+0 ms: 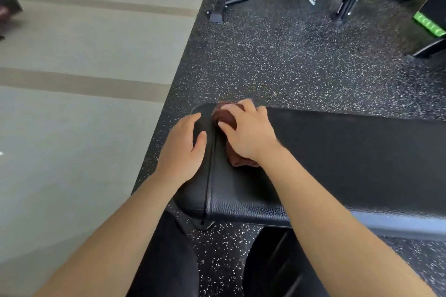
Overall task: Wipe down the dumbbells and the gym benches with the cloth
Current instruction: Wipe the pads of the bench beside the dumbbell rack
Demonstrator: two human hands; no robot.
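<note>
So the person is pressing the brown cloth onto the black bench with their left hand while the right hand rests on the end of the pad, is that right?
Not quite: the hands are swapped. The head view shows the right hand pressing the brown cloth onto the black bench, while the left hand rests on the end of the pad.

Left hand (184,144) flat, fingers (193,118) spread; right hand (248,132) curled, palm down, forearms extended

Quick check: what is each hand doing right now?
Left hand: open, holding nothing, resting on the end of the bench.
Right hand: fingers closed on the brown cloth, pressing it on the bench.
</note>
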